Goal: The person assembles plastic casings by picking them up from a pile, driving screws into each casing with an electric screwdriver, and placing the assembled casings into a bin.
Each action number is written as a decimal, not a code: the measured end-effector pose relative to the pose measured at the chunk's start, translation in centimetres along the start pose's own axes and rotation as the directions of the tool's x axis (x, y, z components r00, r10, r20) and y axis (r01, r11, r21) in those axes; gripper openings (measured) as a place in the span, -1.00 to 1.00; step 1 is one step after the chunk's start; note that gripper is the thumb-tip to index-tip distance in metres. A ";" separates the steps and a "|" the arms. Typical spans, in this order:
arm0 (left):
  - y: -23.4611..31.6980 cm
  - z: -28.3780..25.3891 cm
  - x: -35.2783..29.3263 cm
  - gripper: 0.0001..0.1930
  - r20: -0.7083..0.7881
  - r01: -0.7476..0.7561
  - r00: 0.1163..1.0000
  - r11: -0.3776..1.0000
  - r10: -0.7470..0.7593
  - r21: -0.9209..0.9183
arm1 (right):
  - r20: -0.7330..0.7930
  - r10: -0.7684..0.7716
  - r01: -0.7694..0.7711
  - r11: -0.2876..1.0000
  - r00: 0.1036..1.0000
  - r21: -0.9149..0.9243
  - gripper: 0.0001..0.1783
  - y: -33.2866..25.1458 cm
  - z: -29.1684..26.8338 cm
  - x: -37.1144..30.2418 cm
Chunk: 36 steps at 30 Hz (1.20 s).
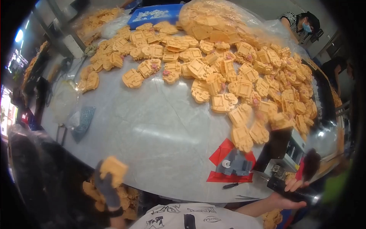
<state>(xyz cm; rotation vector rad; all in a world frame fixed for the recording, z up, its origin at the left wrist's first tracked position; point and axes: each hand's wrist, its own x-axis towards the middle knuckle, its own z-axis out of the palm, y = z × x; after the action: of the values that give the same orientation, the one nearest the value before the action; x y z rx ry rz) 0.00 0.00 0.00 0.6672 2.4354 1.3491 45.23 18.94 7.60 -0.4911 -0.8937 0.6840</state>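
Note:
My left hand (pixel 107 187), in a dark grey glove, grips a pale orange plastic housing (pixel 115 170) just off the table's near left edge. At the lower right, the fingers of my bare right hand (pixel 281 199) wrap round a black cylindrical tool (pixel 277 185), whose exact kind I cannot make out. Between the hands, nearer the right one, a grey fixture (pixel 241 166) with a white round piece sits on the table, with red tape (pixel 228 177) around it. A small black screwdriver (pixel 230 186) lies just in front of the fixture.
Many orange housings (pixel 240 87) are heaped across the grey table (pixel 152 141). A blue tray (pixel 176 11) of white parts stands at the back. A boxy device (pixel 293 145) is right of the fixture; a bag of small bluish pieces (pixel 84 121) lies left. A person (pixel 301 24) is at far right.

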 end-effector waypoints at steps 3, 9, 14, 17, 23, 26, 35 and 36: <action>-4.3 -10.8 -3.5 -0.60 -0.221 0.171 0.886 0.730 -0.408 -0.661 | -0.167 0.110 -0.134 0.981 0.980 -0.140 -0.27 -0.2 -1.4 -2.7; -12.6 -7.5 4.7 -0.52 -0.635 0.234 0.772 0.938 -0.019 0.256 | -0.228 0.177 -0.212 0.967 0.957 -0.142 -0.32 1.3 -0.8 -3.2; 8.5 8.7 19.5 -0.41 -0.210 -0.568 0.589 0.584 0.781 0.580 | -0.254 0.171 -0.221 0.959 0.952 -0.181 -0.31 1.5 -1.3 -4.2; 12.0 17.6 25.8 -0.21 0.085 -0.398 0.861 0.561 0.501 0.726 | -0.274 0.197 -0.245 0.957 0.942 -0.157 -0.32 0.5 -1.2 -4.7; 11.6 24.2 19.4 -0.56 0.197 -0.551 0.818 0.640 0.540 0.535 | -0.339 0.141 -0.217 0.956 0.930 -0.199 -0.33 -2.1 -3.5 -6.3; 8.6 23.3 10.3 -0.54 0.335 -0.875 0.466 0.482 0.819 0.038 | -0.427 0.120 -0.226 0.952 0.896 -0.206 -0.34 -2.6 -4.6 -7.0; 18.2 26.9 -6.0 -0.44 0.467 -0.653 -0.343 0.150 0.815 -0.742 | -0.385 0.134 -0.209 0.965 0.913 -0.158 -0.26 -2.2 -4.8 -6.3; 17.6 28.2 -6.3 -0.44 0.540 -0.666 -0.347 0.204 0.767 -0.717 | -0.373 0.125 -0.202 0.964 0.919 -0.174 -0.26 -2.4 -5.0 -6.5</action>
<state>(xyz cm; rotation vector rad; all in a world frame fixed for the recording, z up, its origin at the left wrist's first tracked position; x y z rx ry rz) 22.59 25.17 0.28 2.4642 0.6541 0.7439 47.34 12.04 2.92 -0.8594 -0.5824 0.6284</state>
